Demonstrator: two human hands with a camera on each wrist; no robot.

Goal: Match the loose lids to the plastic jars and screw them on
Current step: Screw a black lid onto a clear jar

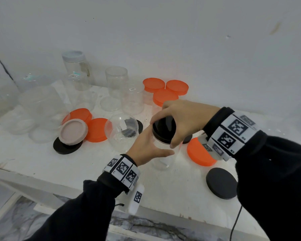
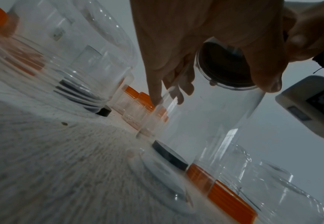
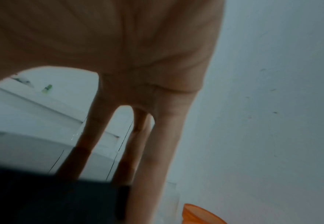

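On the white shelf [image 1: 87,171] in the head view, the right hand [image 1: 186,117] grips the black lid [image 1: 163,129] from above, seated on a clear jar [image 1: 163,159] whose body the left hand [image 1: 146,146] wraps; orange lids [image 1: 170,94], another black lid [image 1: 221,182] and open jars [image 1: 116,79] lie around. Left wrist view: left fingers [image 2: 157,84] curl round the jar wall [image 2: 205,121], lid [image 2: 226,68] at its top. Right wrist view: fingers [image 3: 92,130] reach down onto the lid's dark edge [image 3: 52,195], clamped.
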